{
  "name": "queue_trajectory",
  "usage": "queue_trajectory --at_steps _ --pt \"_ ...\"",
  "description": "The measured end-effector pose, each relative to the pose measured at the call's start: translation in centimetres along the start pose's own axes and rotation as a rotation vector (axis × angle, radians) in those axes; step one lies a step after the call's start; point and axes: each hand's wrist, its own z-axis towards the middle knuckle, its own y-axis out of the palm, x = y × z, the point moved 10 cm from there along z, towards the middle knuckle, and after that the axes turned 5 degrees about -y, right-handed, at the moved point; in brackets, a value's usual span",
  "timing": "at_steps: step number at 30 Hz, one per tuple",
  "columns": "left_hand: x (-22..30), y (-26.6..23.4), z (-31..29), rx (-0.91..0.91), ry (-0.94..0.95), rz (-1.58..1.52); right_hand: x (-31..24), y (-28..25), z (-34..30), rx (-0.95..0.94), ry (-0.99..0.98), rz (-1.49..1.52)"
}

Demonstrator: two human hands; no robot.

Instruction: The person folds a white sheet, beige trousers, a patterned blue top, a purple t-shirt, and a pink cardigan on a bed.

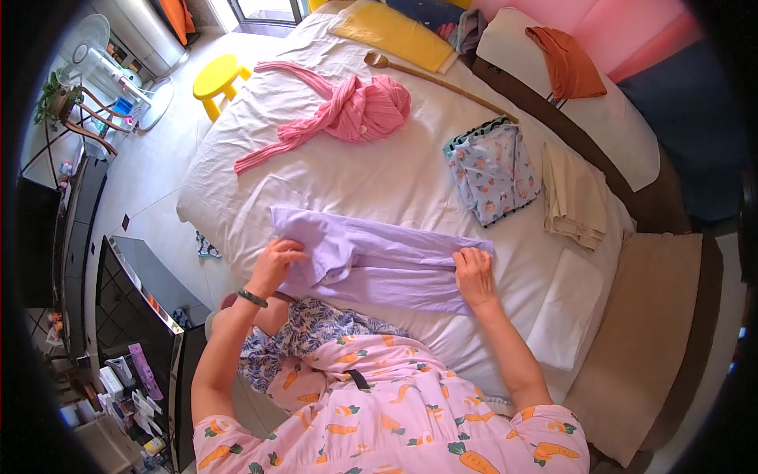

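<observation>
A lavender garment (395, 265) lies lengthwise across the near side of the bed, folded into a long strip with creases along it. My left hand (276, 265), with a dark bangle at the wrist, grips its left end between thumb and fingers. At the opposite end, my right hand (474, 276) has its fingers curled over the cloth, holding the edge. The fold of cloth under each set of fingertips is partly hidden. Beyond it lies a knotted pink ribbed garment (367, 110) with two long sleeves stretched to the left.
The white-sheeted bed (426, 189) also bears a folded fruit-print garment (493, 174), folded beige cloth (572, 197), a yellow cloth (395, 35) and a long wooden stick (442, 79). A beige cushion (632, 340) stands at right. Left are a yellow stool (219, 79) and black cabinet (150, 276).
</observation>
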Motion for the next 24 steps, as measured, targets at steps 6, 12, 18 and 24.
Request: queue_trajectory --at_steps 6,12,18,24 --pt "2.0 -0.4 0.0 0.110 -0.078 0.473 -1.3 -1.0 -0.6 -0.063 0.070 0.164" --pt "-0.9 6.1 0.4 -0.339 -0.152 0.579 4.0 2.4 -6.0 -0.105 0.310 0.077" --pt "5.0 9.1 3.1 0.029 -0.035 0.385 11.2 2.5 -12.9 0.361 1.002 0.576" --pt "17.1 19.4 7.5 -0.012 0.072 0.061 12.3 5.3 -14.1 0.143 1.217 0.626"
